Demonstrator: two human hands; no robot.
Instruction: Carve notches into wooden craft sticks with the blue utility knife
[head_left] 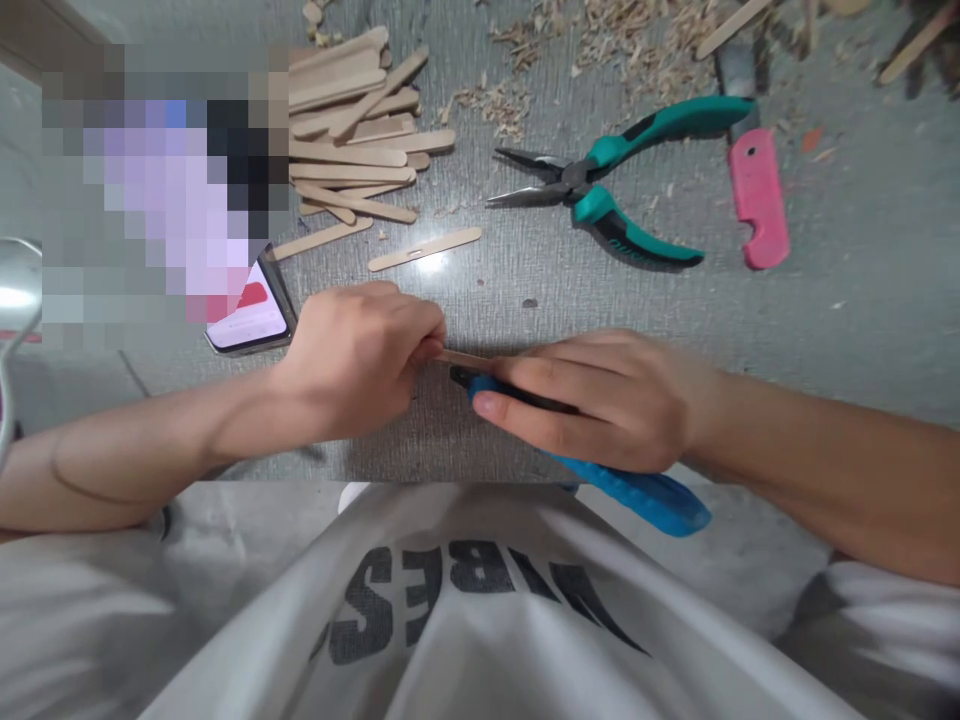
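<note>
My left hand (pixel 360 360) is closed in a fist around one end of a wooden craft stick (pixel 466 359). The stick reaches across to my right hand (pixel 600 395), whose fingers cover its other end. My right hand is wrapped around a blue utility knife (pixel 637 490) with a black strip and a dark tip. The knife's tip lies just below the stick; I cannot make out its blade. Beyond my hands, a single craft stick with a small slot (pixel 450 242) lies flat on the table.
A pile of craft sticks (pixel 352 155) lies at the back left, beside a partly blurred phone (pixel 259 325). Green-handled needle-nose pliers (pixel 574 178) rest with their jaws apart. A pink cutter (pixel 759 195) is farther right. Wood shavings (pixel 637 45) cover the back of the grey table (pixel 862 300).
</note>
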